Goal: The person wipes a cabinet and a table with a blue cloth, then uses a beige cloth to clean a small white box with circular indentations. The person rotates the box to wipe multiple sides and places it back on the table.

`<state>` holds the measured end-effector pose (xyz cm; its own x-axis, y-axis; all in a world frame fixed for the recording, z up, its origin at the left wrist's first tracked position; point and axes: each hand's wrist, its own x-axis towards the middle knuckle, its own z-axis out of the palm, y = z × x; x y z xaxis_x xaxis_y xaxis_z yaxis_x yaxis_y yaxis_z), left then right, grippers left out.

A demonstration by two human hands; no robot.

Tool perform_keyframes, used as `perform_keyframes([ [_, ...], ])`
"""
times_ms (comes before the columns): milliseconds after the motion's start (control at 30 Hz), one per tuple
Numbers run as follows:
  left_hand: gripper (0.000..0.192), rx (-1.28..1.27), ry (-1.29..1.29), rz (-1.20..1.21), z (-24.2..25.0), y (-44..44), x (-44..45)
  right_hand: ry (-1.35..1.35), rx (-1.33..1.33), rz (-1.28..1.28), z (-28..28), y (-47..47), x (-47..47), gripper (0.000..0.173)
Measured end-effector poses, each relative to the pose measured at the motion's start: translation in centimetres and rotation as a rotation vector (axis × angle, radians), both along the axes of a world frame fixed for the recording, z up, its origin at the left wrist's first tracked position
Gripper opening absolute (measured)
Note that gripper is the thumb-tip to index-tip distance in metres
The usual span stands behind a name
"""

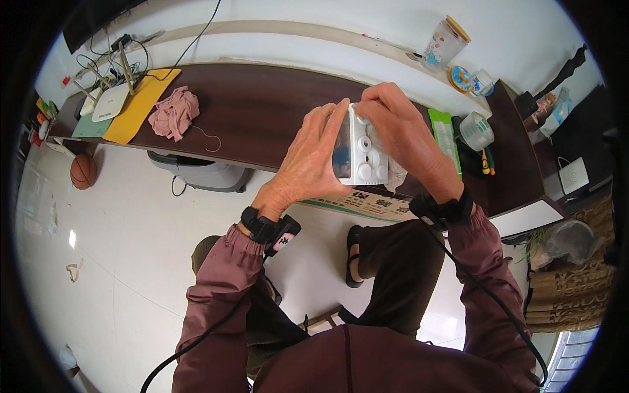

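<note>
A white plastic box [369,169] with round knobs and ring-shaped openings on one face is held up above the desk's front edge. Its left side is a dark, glossy panel. My left hand [314,152] grips it from the left, thumb under the lower corner and fingers along the far edge. On the other side, my right hand [408,132] has its fingers curled at the box's upper end. A pale crumpled cloth [397,176] shows beneath my right palm, against the box; the hand hides most of it.
On the dark wooden desk [245,108] lie a pink cloth [174,114], a yellow envelope [140,108], a white router [111,102], a green packet [444,135] and a plastic tub [475,130]. A printed cardboard box [363,202] stands below. A basketball [83,171] rests on the floor.
</note>
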<state>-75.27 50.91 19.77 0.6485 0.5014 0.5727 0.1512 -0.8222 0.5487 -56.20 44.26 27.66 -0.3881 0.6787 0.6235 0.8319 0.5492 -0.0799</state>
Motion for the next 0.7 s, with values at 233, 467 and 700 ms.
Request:
perform_keyframes([
  [233,0.126,-0.040,-0.019,0.006,-0.4,0.1,0.2,0.025,-0.046,-0.034,-0.8,0.0,-1.0,0.029],
  [467,0.128,-0.097,-0.013,0.004,-0.5,0.4,0.2,0.034,-0.076,-0.107,-1.7,-2.3,-0.3,0.029],
  [700,0.131,-0.054,-0.017,-0.017,-0.8,0.4,0.3,0.254,-0.005,-0.078,-2.7,-2.6,-0.8,0.024],
])
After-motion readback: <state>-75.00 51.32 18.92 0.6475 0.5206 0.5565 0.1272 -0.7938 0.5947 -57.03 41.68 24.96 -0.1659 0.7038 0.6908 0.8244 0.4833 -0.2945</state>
